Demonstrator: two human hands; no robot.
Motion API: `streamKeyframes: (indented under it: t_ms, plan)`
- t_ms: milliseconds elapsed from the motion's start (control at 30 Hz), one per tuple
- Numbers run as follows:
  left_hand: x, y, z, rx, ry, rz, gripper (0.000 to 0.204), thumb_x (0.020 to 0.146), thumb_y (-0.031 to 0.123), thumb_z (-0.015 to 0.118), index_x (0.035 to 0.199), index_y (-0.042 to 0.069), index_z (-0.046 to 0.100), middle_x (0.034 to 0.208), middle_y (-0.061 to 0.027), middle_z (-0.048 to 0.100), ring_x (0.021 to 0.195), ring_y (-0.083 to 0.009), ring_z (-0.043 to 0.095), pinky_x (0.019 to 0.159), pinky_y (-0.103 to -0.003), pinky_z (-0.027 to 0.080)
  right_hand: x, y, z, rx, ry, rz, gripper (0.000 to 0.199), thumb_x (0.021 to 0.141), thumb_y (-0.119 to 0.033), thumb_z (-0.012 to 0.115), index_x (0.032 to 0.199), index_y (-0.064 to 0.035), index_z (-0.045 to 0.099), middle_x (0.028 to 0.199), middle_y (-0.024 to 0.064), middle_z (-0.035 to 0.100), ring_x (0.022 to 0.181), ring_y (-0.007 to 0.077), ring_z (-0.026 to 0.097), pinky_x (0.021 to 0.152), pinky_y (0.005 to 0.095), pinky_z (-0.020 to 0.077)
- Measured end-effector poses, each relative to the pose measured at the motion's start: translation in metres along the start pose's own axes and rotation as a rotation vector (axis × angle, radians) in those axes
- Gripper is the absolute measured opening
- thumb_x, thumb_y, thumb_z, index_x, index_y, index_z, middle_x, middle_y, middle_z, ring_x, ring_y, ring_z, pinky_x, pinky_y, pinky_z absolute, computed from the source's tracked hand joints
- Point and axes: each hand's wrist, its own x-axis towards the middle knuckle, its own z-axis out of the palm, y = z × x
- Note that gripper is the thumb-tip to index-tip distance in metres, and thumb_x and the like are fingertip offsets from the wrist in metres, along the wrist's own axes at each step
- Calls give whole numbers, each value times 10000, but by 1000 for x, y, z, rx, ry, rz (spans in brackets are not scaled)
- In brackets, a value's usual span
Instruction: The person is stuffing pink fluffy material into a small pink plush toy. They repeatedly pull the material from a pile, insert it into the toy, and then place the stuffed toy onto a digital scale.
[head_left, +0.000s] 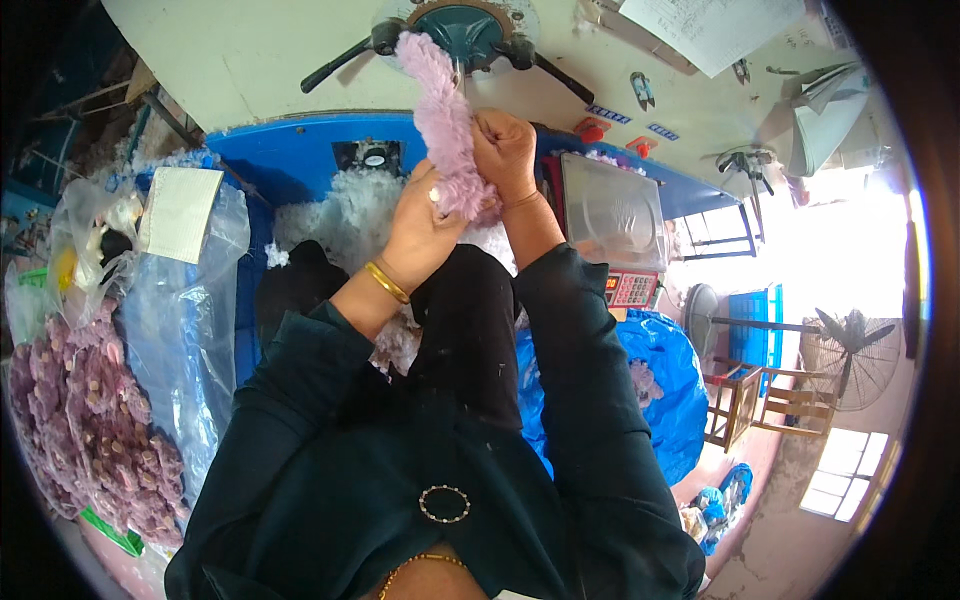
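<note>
A long, fluffy pink plush piece (445,125) stretches up from my hands to a dark green machine head (458,35) with black handles. A thin metal nozzle shows beside its upper part. My left hand (425,220) is closed round the lower end of the plush, a gold bangle on its wrist. Curled into a fist, my right hand (503,148) grips the plush from its right side; what lies under its fingers is hidden. White fluffy stuffing (345,205) lies below and to the left of my hands, around my knees.
A heap of mauve plush pieces (95,430) lies at the left beside clear plastic sheeting (185,330). On the right are a scale with a red keypad (632,289), a blue plastic bag (665,380), a wooden chair (735,405) and a standing fan (850,345).
</note>
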Motion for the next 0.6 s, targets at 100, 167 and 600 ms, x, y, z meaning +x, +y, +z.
streamKeyframes:
  t_ms: [100,167,600]
  plan:
    - [-11,-6,1,184,87,228,326,687,-13,660,1011,7,623,1033,-167,555,1010,-349,537,900,-372,442,-16,-6,-1,57,-24,50,210,727,-57,607,599,-12,446,599,181,408,504,330,391,467,356,342]
    - [2,-22,1,290,128,304,258,605,3,656,860,13,618,927,-176,531,904,-367,522,799,-409,437,-5,1,2,61,25,-1,223,734,-91,610,613,5,450,606,193,402,504,320,375,468,364,335]
    - [-12,45,-22,-654,-157,-412,267,821,1,644,1084,-24,609,1077,-113,642,976,-175,627,869,-299,510,-8,-47,-9,-154,8,115,282,681,-211,649,540,-22,495,546,199,473,487,358,480,469,413,382]
